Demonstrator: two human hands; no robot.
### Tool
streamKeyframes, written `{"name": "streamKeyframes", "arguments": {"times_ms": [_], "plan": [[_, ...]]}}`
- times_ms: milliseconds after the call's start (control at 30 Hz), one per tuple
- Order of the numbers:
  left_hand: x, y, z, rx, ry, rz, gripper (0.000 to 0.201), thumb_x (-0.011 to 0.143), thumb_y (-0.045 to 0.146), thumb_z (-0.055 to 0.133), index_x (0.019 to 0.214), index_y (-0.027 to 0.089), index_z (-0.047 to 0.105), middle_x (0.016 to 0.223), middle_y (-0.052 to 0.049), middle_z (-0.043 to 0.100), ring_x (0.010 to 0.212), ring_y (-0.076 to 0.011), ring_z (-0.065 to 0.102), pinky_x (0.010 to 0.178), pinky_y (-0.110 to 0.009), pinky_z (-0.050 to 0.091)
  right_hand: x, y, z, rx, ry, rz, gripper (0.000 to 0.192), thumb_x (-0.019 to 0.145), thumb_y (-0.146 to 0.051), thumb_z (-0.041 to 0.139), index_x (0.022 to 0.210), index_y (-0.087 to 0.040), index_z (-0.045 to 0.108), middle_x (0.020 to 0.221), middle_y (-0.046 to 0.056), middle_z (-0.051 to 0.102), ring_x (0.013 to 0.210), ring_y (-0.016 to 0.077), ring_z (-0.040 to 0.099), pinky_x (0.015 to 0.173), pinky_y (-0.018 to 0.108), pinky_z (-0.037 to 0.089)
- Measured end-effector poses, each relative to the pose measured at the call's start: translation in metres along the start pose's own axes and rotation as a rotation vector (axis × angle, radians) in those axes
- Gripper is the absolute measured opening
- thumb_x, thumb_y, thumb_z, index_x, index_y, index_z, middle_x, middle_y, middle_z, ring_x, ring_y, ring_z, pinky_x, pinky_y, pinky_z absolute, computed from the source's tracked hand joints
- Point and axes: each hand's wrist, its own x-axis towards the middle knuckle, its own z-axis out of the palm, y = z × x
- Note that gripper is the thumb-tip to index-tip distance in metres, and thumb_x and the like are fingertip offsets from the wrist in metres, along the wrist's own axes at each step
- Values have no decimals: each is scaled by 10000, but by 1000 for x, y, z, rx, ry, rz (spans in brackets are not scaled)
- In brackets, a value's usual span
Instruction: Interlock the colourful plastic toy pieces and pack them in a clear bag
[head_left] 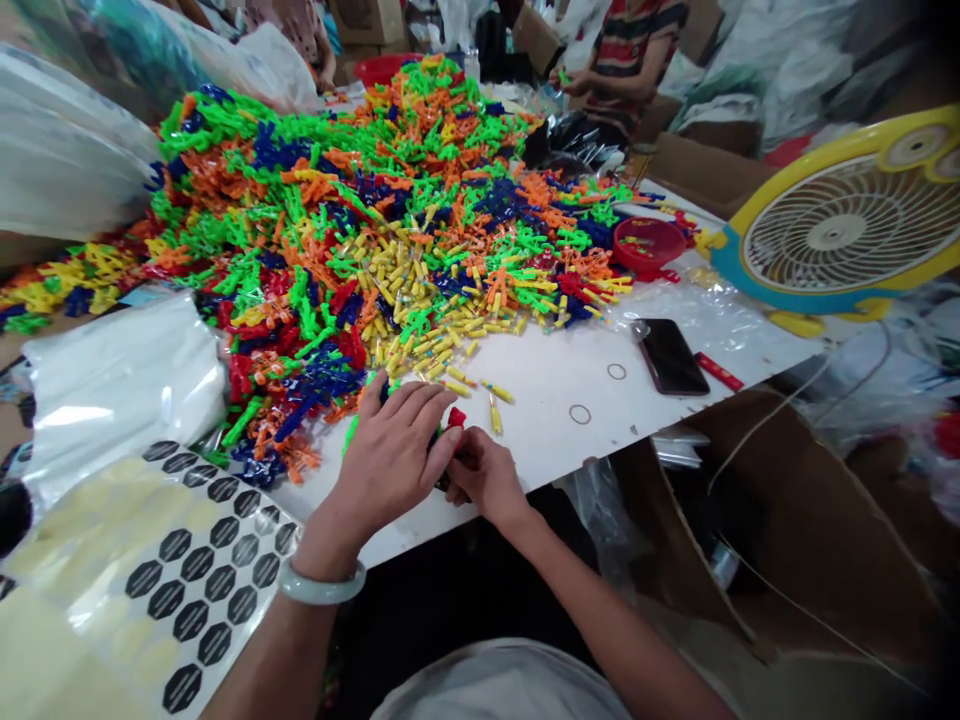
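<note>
My left hand (397, 455), with a pale bangle (322, 585) on its wrist, is over the near table edge. Its fingers are long and slightly bent, and the thumb presses toward my right hand. Red, dark blue and green bits of small plastic toys (455, 417) show around and between the hands; most of what they hold is hidden. My right hand (484, 475) has its fingers curled in a pinch against the same toys, beside my left thumb. Just beyond lie several small yellow tubes (495, 415), at the front of a big heap of colourful plastic toys (420, 200).
A sheet of black octagonal stickers (199, 563) and white plastic bags (124, 390) lie left. Right are a phone (673, 357), rubber bands (580, 414), a red bowl (649, 248) and a yellow fan (832, 230). A cardboard box (795, 490) stands below. Two people sit across.
</note>
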Motion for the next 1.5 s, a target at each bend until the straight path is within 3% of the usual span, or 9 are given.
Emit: {"name": "streamKeyframes", "arguments": {"times_ms": [200, 333, 467, 633, 900, 1267, 1333, 1433, 1500], "plan": [[0, -3, 2, -8, 19, 33, 406, 920, 441, 452, 1246, 222, 554, 1260, -78, 623, 1228, -266, 509, 1166, -529, 148, -5, -4, 7, -524, 257, -196, 80, 811, -255, 539, 800, -217, 469, 671, -2, 615, 568, 151, 613, 525, 245, 460], [-1, -4, 4, -12, 38, 51, 366, 929, 411, 444, 1230, 244, 568, 1256, -65, 631, 1229, -267, 509, 1162, -542, 144, 1, -8, 7, -451, 151, -71, 107, 837, -308, 514, 810, -231, 445, 576, -54, 550, 427, 116, 530, 411, 208, 382], [-2, -2, 2, -33, 34, 20, 370, 936, 403, 434, 1233, 224, 563, 1256, -56, 631, 1232, -254, 507, 1171, -522, 143, 2, -4, 7, -429, 210, -141, 132, 803, -281, 544, 766, -234, 426, 582, -66, 514, 427, 97, 512, 416, 199, 390], [-3, -2, 1, -55, 25, -8, 320, 954, 338, 394, 1193, 243, 584, 1221, -38, 644, 1207, -228, 522, 1181, -518, 122, 0, 5, 4, -103, 161, -3, 209, 835, -412, 557, 861, -242, 439, 490, -98, 496, 338, 100, 488, 319, 184, 362], [-4, -4, 1, -52, 12, 10, 335, 951, 314, 385, 1223, 246, 569, 1251, -42, 625, 1222, -229, 503, 1182, -515, 122, -4, 1, -2, -35, 102, -5, 237, 819, -419, 597, 863, -233, 457, 505, -95, 510, 344, 83, 465, 334, 184, 363], [-2, -3, 4, -32, 39, 12, 326, 919, 399, 463, 1158, 231, 607, 1217, -66, 643, 1214, -274, 511, 1156, -562, 157, 1, 6, 16, -816, 237, -310, 71, 804, -167, 539, 873, -172, 554, 806, 59, 663, 649, 168, 612, 577, 261, 451], [-1, -2, 3, -15, 46, 9, 297, 916, 389, 468, 1121, 239, 623, 1199, -61, 652, 1200, -281, 521, 1146, -577, 164, 8, 1, 3, -776, 101, -305, 46, 808, -169, 554, 849, -182, 570, 770, 21, 661, 628, 144, 600, 558, 233, 436], [1, -1, 4, -3, 57, 10, 264, 924, 361, 454, 1087, 250, 629, 1174, -39, 665, 1171, -273, 538, 1138, -579, 174, 35, -20, -46, -727, -54, -305, 75, 836, -187, 544, 821, -219, 611, 698, -47, 646, 562, 103, 573, 540, 198, 429], [1, -1, 4, -6, 62, 7, 256, 928, 360, 446, 1077, 256, 627, 1169, -23, 668, 1159, -262, 546, 1138, -572, 176, 64, -41, -96, -824, 308, -289, 145, 839, -165, 510, 882, -224, 636, 783, -28, 672, 603, 114, 590, 601, 226, 464]]}}
